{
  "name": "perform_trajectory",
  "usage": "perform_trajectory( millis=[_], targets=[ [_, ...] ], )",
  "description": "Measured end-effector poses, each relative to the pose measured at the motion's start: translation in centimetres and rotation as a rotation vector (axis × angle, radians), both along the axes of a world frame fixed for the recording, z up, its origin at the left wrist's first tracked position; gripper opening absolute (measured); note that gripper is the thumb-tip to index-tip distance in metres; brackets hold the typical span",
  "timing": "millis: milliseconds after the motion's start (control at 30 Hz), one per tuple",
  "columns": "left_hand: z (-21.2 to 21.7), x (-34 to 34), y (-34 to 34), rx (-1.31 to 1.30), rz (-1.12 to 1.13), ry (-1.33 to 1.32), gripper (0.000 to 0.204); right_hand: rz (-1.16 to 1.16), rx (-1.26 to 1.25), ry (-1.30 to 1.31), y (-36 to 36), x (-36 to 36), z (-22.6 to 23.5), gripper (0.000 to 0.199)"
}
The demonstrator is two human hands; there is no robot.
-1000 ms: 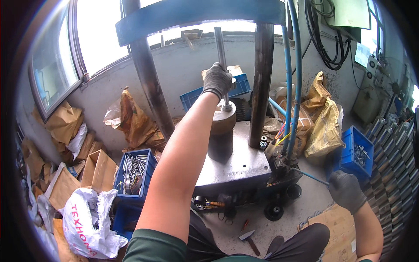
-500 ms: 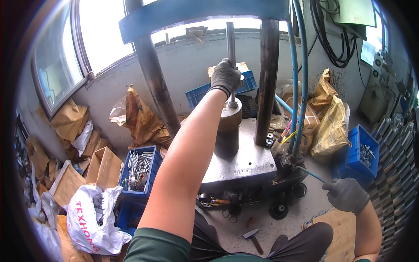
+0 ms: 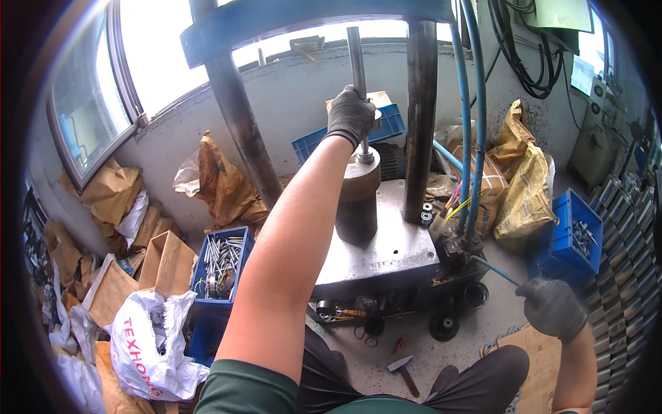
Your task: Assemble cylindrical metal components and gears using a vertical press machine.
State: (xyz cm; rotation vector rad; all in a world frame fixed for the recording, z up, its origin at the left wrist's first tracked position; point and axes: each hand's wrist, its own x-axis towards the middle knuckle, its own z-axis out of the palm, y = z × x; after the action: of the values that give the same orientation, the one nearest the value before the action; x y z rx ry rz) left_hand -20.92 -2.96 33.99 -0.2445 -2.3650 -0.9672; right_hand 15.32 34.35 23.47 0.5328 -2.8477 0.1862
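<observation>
Your gloved left hand [image 3: 350,114] grips the upright steel rod [image 3: 356,65] at upper centre, atop the dark cylindrical die [image 3: 358,203]; your right hand [image 3: 554,308], lower right, is closed on a thin lever [image 3: 493,270]. Press now and your fingers could be crushed.

Both hands, left hand [image 3: 350,116] and right hand [image 3: 553,308], are wearing dark grey gloves. The rod [image 3: 356,65] is showing grey metal, the cylinder [image 3: 357,203] dull brown-grey, the press plate [image 3: 389,248] pale silver. The press frame [image 3: 289,17], hoses [image 3: 471,124] and crate [image 3: 221,265] are showing blue. The bags [image 3: 524,186] are showing yellow-brown.
</observation>
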Motion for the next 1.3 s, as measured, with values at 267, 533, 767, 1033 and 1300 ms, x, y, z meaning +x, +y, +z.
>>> perform_trajectory(
  millis=[267,533,767,1033,1300],
  targets=[
    [-0.1,-0.2,-0.5,0.14,-0.023,-0.066,0.029,-0.116,-0.023,-0.088,-0.2,3.1,-2.9,0.018],
    [-0.4,-1.1,0.3,0.053,-0.001,-0.029,0.03,-0.109,0.083,-0.224,1.2,5.1,-5.4,0.01],
    [-0.6,-1.8,-0.4,0.066,-0.008,-0.025,0.027,-0.139,0.014,-0.305,-0.6,3.8,-2.1,0.021],
    [-0.2,-0.7,0.2,0.107,-0.035,-0.031,0.026,-0.045,0.088,-0.348,1.2,4.5,-3.8,0.024],
    [0.1,-0.1,0.0,0.098,-0.011,-0.062,0.028,-0.179,-0.066,-0.209,-0.4,3.8,-2.9,0.023]
  ],
)
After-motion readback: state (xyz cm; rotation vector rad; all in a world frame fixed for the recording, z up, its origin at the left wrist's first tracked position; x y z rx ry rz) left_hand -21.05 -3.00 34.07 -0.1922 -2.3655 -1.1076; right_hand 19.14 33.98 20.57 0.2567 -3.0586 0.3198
